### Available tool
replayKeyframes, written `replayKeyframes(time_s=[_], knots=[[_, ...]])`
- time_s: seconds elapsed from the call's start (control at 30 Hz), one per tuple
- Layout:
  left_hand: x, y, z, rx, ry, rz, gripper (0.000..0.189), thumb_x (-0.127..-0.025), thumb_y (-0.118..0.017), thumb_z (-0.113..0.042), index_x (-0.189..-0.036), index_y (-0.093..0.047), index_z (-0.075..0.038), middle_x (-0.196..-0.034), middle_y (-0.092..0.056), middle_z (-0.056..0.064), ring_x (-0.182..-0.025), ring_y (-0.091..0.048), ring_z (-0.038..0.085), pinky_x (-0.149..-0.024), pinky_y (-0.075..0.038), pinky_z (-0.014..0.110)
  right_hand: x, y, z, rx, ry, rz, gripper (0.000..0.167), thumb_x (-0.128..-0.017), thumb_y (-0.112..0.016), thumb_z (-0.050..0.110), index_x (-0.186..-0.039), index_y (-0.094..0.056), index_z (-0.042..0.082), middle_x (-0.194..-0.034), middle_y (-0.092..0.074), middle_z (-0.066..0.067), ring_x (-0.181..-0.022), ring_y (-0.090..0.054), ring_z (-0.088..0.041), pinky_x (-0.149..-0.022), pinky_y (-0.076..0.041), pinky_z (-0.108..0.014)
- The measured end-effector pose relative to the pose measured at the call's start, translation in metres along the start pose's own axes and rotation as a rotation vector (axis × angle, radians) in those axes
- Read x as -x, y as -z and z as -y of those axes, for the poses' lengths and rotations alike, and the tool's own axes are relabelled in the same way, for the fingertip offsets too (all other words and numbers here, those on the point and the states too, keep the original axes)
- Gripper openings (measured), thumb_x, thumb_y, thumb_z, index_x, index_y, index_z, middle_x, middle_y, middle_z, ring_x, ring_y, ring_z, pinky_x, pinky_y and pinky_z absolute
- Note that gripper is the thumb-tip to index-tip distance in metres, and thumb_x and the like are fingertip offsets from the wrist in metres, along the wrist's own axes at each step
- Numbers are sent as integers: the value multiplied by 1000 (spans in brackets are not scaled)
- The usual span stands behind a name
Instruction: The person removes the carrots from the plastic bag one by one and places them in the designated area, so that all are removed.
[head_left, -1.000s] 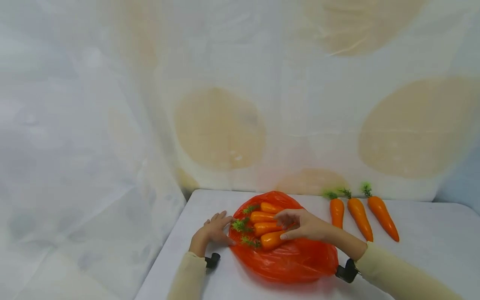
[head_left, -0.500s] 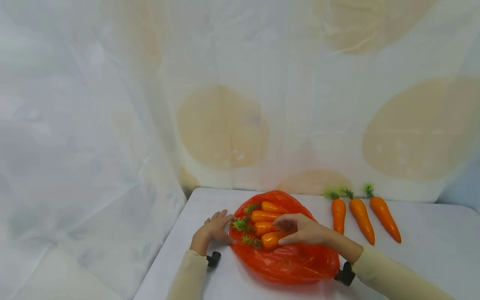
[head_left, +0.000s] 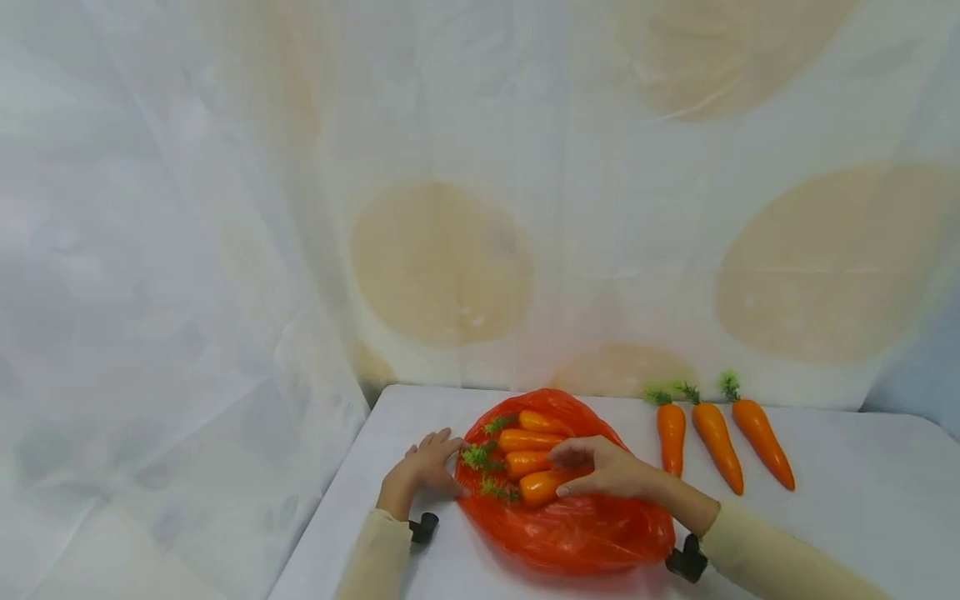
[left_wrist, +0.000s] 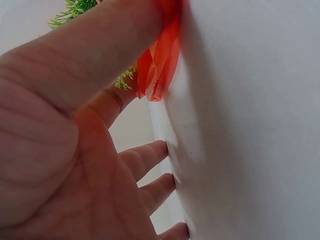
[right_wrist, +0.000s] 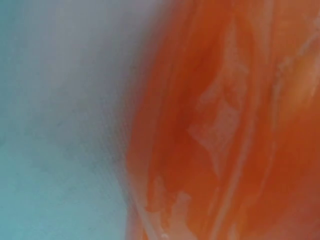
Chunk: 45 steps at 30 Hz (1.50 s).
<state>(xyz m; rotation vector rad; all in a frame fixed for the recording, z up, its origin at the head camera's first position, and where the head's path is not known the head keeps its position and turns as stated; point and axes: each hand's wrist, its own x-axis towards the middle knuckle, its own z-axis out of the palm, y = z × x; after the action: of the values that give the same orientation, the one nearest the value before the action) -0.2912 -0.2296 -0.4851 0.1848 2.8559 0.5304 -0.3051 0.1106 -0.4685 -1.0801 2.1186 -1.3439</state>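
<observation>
A red plastic bag (head_left: 555, 542) lies with its mouth facing left and several orange carrots (head_left: 525, 440) with green tops in it. My left hand (head_left: 426, 467) is at the bag's left rim, thumb and forefinger spread apart along the edge. In the left wrist view its other fingers (left_wrist: 159, 192) reach the table surface. My right hand (head_left: 611, 468) is over the carrots, thumb and curled fingers on either side of the nearest carrot (head_left: 538, 490); that carrot's tip is hidden under the hand. The right wrist view shows the bag's side (right_wrist: 200, 140) up close, without the hand.
Outside the bag, to the right, lie three more carrots (head_left: 716, 446) side by side, tops toward the back. They rest on a white table (head_left: 847, 500). A pale curtain with tan spots (head_left: 442, 258) hangs behind the table.
My right hand has lowered slightly toward the near carrot, its thumb now further forward. The left hand and the carrots have stayed about where they were; the head view shifts a little.
</observation>
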Motion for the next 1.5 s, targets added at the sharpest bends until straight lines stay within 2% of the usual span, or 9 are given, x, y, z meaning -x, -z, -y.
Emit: replayKeyframes(time_s=[0.27, 0.53, 0.77, 1.07, 1.23, 1.33, 1.5], knots=[[5, -3, -2, 31, 4, 5, 68, -73, -86, -39, -133, -56, -26, -159, -30, 18, -147, -22, 45, -115, -15, 71, -3, -4, -5, 40, -47, -4, 41, -90, -74, 21, -126, -62, 6, -123, -67, -12, -117, -60, -31, -103, -49, -49], [3, 4, -4, 23, -5, -3, 66, -73, -86, -37, -131, -57, -25, -158, -31, 18, -146, -23, 45, -114, -16, 72, -10, -1, 0, 62, -52, 21, 41, -89, -75, 24, -126, -64, 11, -124, -67, -9, -119, -61, -28, -103, -49, -48], [0, 3, -3, 19, 5, 9, 68, -72, -86, -39, -132, -57, -25, -159, -31, 17, -147, -23, 44, -115, -15, 72, -8, -4, -2, 64, -67, 23, 42, -89, -75, 25, -127, -63, 12, -126, -67, -7, -120, -60, -27, -104, -49, -48], [-1, 4, -2, 6, 2, -1, 67, -73, -86, -38, -133, -56, -26, -159, -30, 18, -146, -23, 44, -114, -16, 72, -12, -2, -2, 78, -63, 29, 41, -88, -75, 23, -126, -64, 10, -125, -67, -9, -120, -60, -29, -104, -48, -51], [-2, 3, -2, 6, 6, 2, 67, -73, -85, -40, -132, -57, -27, -159, -31, 17, -147, -23, 43, -114, -16, 72, -11, -6, -4, 61, -61, 83, 42, -89, -74, 19, -127, -62, 6, -127, -65, -11, -121, -58, -32, -105, -47, -52], [-2, 3, -1, 5, 7, 7, 67, -73, -85, -41, -132, -56, -27, -159, -30, 17, -147, -23, 43, -114, -16, 71, -9, -9, -5, 72, -73, 118, 41, -89, -74, 19, -127, -63, 10, -127, -65, -6, -120, -58, -27, -105, -48, -47], [-1, 4, -1, 7, 6, 14, 66, -73, -85, -41, -132, -56, -27, -160, -30, 17, -147, -22, 43, -115, -15, 71, -8, -11, -5, 121, -101, 130, 39, -87, -76, 21, -125, -64, 20, -123, -64, 5, -114, -56, -17, -103, -49, -31]])
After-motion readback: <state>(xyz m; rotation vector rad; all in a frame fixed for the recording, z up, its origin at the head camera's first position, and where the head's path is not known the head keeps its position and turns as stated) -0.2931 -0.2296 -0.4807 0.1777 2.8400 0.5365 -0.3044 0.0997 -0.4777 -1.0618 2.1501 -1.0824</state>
